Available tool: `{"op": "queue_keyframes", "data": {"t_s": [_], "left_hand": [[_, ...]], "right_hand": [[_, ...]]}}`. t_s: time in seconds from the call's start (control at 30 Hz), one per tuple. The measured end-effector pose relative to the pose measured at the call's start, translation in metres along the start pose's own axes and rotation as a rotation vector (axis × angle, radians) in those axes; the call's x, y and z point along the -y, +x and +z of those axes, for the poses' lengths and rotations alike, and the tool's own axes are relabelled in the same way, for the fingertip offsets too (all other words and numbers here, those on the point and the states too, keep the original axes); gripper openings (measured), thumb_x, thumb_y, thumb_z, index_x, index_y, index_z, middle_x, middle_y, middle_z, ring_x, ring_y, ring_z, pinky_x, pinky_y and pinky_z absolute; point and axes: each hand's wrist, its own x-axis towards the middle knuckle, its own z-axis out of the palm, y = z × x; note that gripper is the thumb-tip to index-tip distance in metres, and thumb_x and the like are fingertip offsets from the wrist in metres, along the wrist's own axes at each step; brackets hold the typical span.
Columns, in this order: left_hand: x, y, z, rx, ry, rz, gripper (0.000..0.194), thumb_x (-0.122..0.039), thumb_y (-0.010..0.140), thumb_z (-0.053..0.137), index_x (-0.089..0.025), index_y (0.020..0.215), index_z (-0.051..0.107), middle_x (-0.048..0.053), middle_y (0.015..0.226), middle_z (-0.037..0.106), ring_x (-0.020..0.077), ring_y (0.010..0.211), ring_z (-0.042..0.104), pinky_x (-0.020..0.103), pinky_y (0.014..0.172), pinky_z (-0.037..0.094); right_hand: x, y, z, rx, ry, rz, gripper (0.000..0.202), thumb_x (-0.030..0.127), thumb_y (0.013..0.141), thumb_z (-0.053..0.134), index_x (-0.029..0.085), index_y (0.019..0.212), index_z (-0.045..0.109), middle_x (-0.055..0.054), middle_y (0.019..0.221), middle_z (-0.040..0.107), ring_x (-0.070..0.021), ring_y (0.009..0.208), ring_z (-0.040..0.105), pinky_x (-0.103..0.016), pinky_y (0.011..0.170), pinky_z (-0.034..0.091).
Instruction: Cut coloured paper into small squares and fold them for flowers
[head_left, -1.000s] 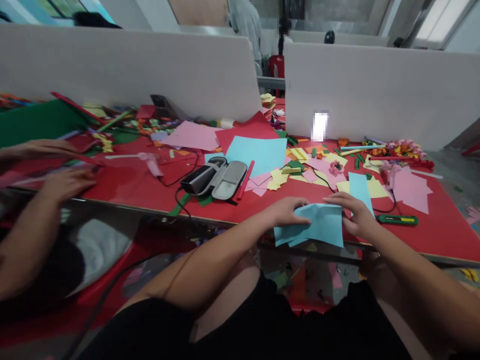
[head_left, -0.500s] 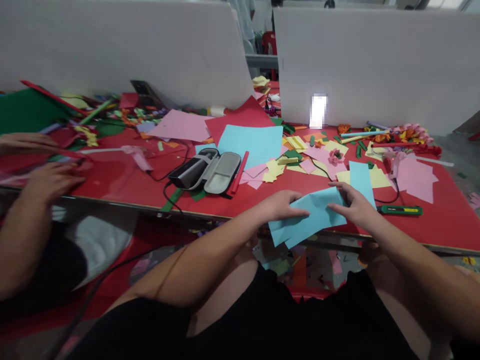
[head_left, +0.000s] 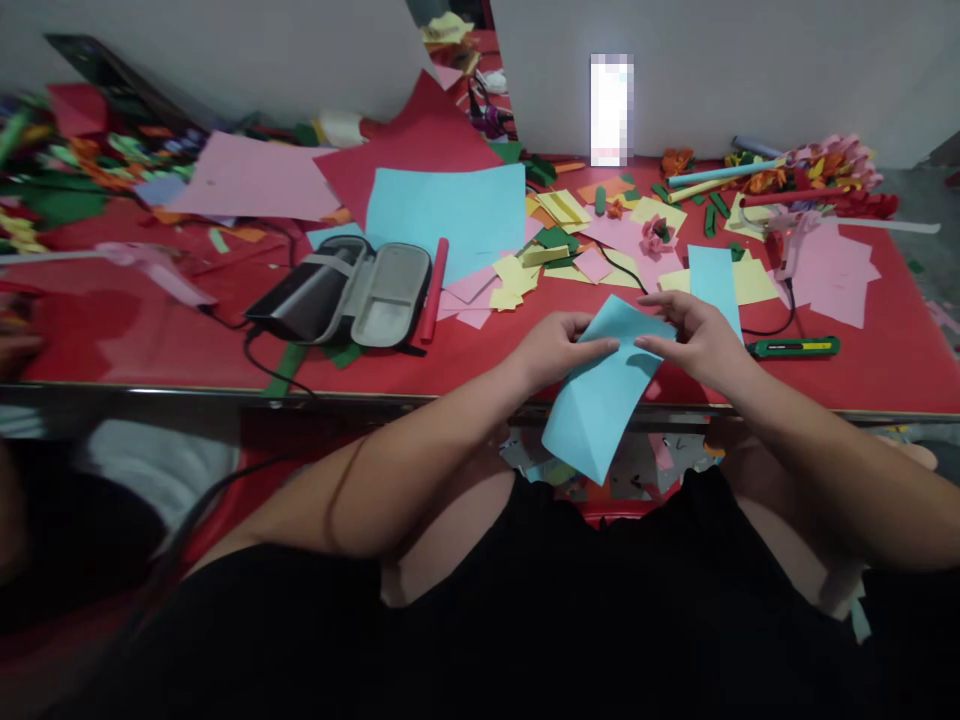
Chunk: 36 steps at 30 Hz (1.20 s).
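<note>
Both hands hold a creased light-blue paper (head_left: 606, 400) above the front edge of the red table. My left hand (head_left: 559, 352) pinches its upper left part, thumb on top. The upper right part is gripped by my right hand (head_left: 694, 335), thumb on the paper and fingers behind. The paper's lower end hangs past the table edge, tilted to the left. Just behind my right hand lies a blue paper strip (head_left: 714, 285), and a green-and-yellow cutter (head_left: 796, 347) rests to its right.
The red table (head_left: 480, 370) bears an open grey case (head_left: 390, 295), a red roll (head_left: 435, 290), a large blue sheet (head_left: 450, 215), paper scraps and a pink glue gun (head_left: 787, 245). Paper flowers (head_left: 832, 170) lie at the back right. Another person's hand (head_left: 16, 335) shows at the far left.
The held paper has turned, so one end now points down towards me. My hands have shifted slightly with it. The view has tilted down, and the other person's hands are mostly out of it.
</note>
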Motion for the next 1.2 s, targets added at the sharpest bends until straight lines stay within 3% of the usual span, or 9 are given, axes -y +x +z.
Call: {"op": "queue_keyframes", "data": {"t_s": [0.1,0.23,0.37,0.53,0.7,0.83,1.0,1.2], "left_hand": [[0.0,-0.001,0.002,-0.068,-0.047,0.029,0.046,-0.054,0.088,0.105,-0.017,0.113,0.093,0.013,0.11,0.094,0.0253,0.091,0.085,0.034,0.079,0.064],[0.004,-0.002,0.009,-0.088,-0.107,0.068,0.057,-0.059,0.089,0.107,-0.016,0.122,0.093,0.016,0.121,0.095,0.0287,0.102,0.088,0.037,0.089,0.07],[0.01,-0.004,0.012,-0.075,-0.131,0.082,0.065,-0.062,0.084,0.113,-0.016,0.124,0.092,0.017,0.127,0.095,0.0316,0.111,0.09,0.04,0.097,0.073],[0.016,-0.004,0.01,-0.08,-0.131,0.082,0.075,-0.065,0.074,0.118,-0.016,0.124,0.092,0.016,0.126,0.095,0.0343,0.112,0.09,0.041,0.096,0.074],[0.017,-0.004,0.013,-0.083,-0.106,0.13,0.069,-0.068,0.079,0.116,-0.017,0.12,0.092,0.016,0.123,0.095,0.0306,0.105,0.089,0.039,0.091,0.072],[0.01,-0.005,0.019,-0.159,-0.147,0.221,0.065,-0.075,0.083,0.111,-0.019,0.109,0.091,0.012,0.109,0.092,0.0237,0.093,0.084,0.032,0.081,0.067],[-0.003,-0.008,0.022,-0.274,-0.161,0.292,0.063,-0.078,0.084,0.108,-0.02,0.084,0.082,0.002,0.079,0.076,0.0143,0.071,0.064,0.027,0.067,0.056],[-0.007,-0.009,0.022,-0.284,-0.16,0.256,0.058,-0.07,0.08,0.11,-0.021,0.08,0.08,0.002,0.077,0.075,0.0144,0.07,0.063,0.027,0.066,0.055]], "right_hand": [[-0.003,0.001,-0.003,-0.017,0.109,0.093,0.072,0.064,0.072,0.116,0.031,0.127,0.084,-0.007,0.111,0.085,-0.0289,0.093,0.075,-0.05,0.085,0.07],[-0.005,0.002,0.002,-0.071,0.222,0.095,0.06,0.067,0.075,0.112,0.03,0.107,0.078,-0.006,0.104,0.084,-0.0293,0.1,0.079,-0.051,0.093,0.072],[-0.004,0.001,0.011,-0.081,0.311,0.092,0.056,0.065,0.075,0.113,0.029,0.099,0.078,-0.005,0.1,0.084,-0.0273,0.098,0.078,-0.049,0.093,0.07],[-0.002,-0.002,0.014,-0.098,0.373,0.088,0.055,0.059,0.069,0.119,0.027,0.095,0.084,-0.003,0.095,0.084,-0.0227,0.09,0.073,-0.041,0.086,0.065],[0.0,-0.003,0.015,-0.127,0.288,0.045,0.054,0.072,0.079,0.113,0.025,0.088,0.086,-0.003,0.086,0.078,-0.0205,0.083,0.066,-0.038,0.077,0.058],[-0.001,-0.004,0.016,-0.143,0.215,0.041,0.056,0.078,0.079,0.11,0.027,0.083,0.088,-0.004,0.084,0.08,-0.0217,0.082,0.067,-0.04,0.075,0.057],[0.003,-0.005,0.017,-0.118,0.204,0.052,0.047,0.073,0.082,0.11,0.029,0.088,0.094,-0.005,0.09,0.087,-0.0243,0.086,0.074,-0.042,0.08,0.063],[0.005,-0.007,0.019,-0.103,0.255,0.064,0.041,0.064,0.082,0.112,0.028,0.085,0.092,-0.004,0.088,0.086,-0.0221,0.083,0.074,-0.041,0.08,0.064]]}}
